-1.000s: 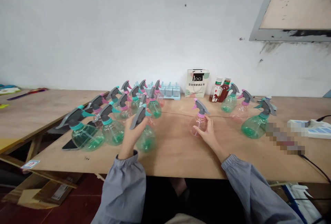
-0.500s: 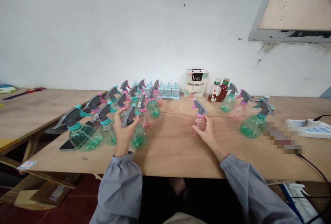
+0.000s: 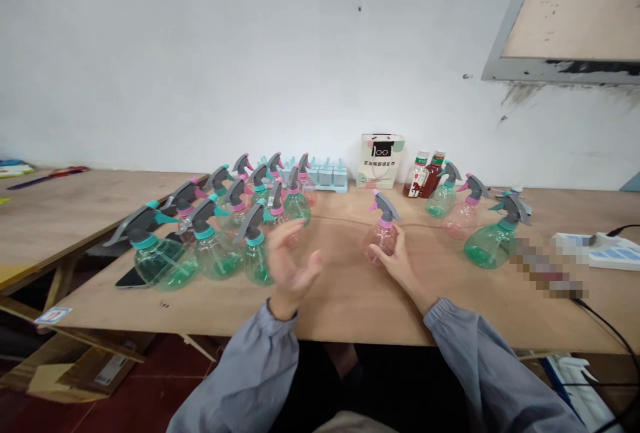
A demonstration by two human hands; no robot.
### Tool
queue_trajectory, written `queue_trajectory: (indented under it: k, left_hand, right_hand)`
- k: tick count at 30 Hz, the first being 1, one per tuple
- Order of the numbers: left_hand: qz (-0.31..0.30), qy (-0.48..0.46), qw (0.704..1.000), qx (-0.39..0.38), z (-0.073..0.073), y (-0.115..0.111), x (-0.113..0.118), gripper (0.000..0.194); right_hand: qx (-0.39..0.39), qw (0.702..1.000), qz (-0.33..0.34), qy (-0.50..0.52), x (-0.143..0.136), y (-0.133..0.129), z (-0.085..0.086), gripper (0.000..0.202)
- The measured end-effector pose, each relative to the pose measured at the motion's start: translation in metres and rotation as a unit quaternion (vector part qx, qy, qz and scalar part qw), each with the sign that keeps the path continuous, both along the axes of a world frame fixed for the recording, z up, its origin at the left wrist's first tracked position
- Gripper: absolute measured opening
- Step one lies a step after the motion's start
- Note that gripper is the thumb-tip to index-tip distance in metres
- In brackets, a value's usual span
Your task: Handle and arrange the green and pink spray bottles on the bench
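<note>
- The person's left hand (image 3: 293,260) is blurred and raised over the table, fingers curled forward and thumb set well apart, the grasp wide and holding nothing
- The right hand (image 3: 401,265) is closed around one pink spray bottle (image 3: 385,228), thumb across its near side and fingers along its right side; the bottle stands upright near the middle of the table (image 3: 345,293)
- Both forearms reach forward from the near edge in gathered grey-blue sleeves (image 3: 485,353), two of them, angled inward
- Just left of the left hand, and partly behind it, stands one green spray bottle (image 3: 257,260); whether they touch cannot be told
- That bottle belongs to a left-hand cluster (image 3: 220,260) of twelve, counted by their grey spray heads, some bodies overlapping
- On the right stand three more, two green (image 3: 487,246) and one pink (image 3: 459,220), near each other and apart from the held one
- Along the wall (image 3: 200,60): one pale blue tray (image 3: 333,188), one printed paper bag (image 3: 380,163) and two drink bottles (image 3: 417,176)
- At far right lies one white power strip (image 3: 615,255)
</note>
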State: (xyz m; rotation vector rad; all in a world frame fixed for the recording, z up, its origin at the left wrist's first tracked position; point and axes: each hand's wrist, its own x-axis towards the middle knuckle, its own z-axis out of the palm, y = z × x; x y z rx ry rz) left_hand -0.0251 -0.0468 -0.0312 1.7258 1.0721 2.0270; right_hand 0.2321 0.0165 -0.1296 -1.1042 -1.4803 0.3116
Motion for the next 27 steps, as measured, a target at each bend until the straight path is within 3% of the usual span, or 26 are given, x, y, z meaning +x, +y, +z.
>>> queue_trajectory:
  k: [2,4,7,10,13,15,17,20,24,27]
  left_hand:
    - [-0.085,0.052,0.994,-0.046,0.003,0.008,0.039,0.054]
    - [-0.158,0.062,0.978,-0.122,0.006,0.025,0.075,0.08]
    - [-0.191,0.043,0.966,-0.167,0.009,0.052,0.112,0.098]
    - [-0.171,-0.027,0.97,-0.172,0.007,0.068,0.122,0.074]
    - [-0.177,-0.109,0.962,-0.175,0.004,0.073,0.112,0.043]
    - [-0.192,-0.138,0.954,-0.187,0.005,0.073,0.1,0.034]
    - [-0.198,-0.141,0.947,-0.211,0.009,0.072,0.085,0.034]
    - [-0.195,-0.134,0.937,-0.256,0.014,0.069,0.067,0.038]
    - [-0.233,-0.166,0.917,-0.278,0.014,0.068,0.055,0.033]
    - [-0.263,-0.189,0.906,-0.273,0.012,0.068,0.053,0.032]
  right_hand:
    - [0.005,1.0,0.017,-0.01,-0.005,-0.002,-0.001,0.081]
    - [0.018,0.999,0.044,-0.026,-0.012,-0.005,-0.001,0.076]
    - [0.031,0.995,0.076,-0.055,-0.022,-0.01,-0.001,0.072]
    - [0.03,0.993,0.064,-0.098,-0.029,-0.017,0.002,0.078]
    - [0.056,0.984,0.051,-0.163,-0.025,-0.029,0.013,0.078]
    - [0.092,0.978,-0.021,-0.186,-0.013,-0.039,0.025,0.072]
    - [0.13,0.963,-0.184,-0.149,0.011,-0.047,0.039,0.065]
    - [0.167,0.904,-0.391,-0.048,0.071,-0.052,0.057,0.071]
    - [0.131,0.86,-0.493,0.002,0.167,-0.047,0.063,0.1]
    - [0.02,0.877,-0.48,0.024,0.213,-0.039,0.05,0.111]
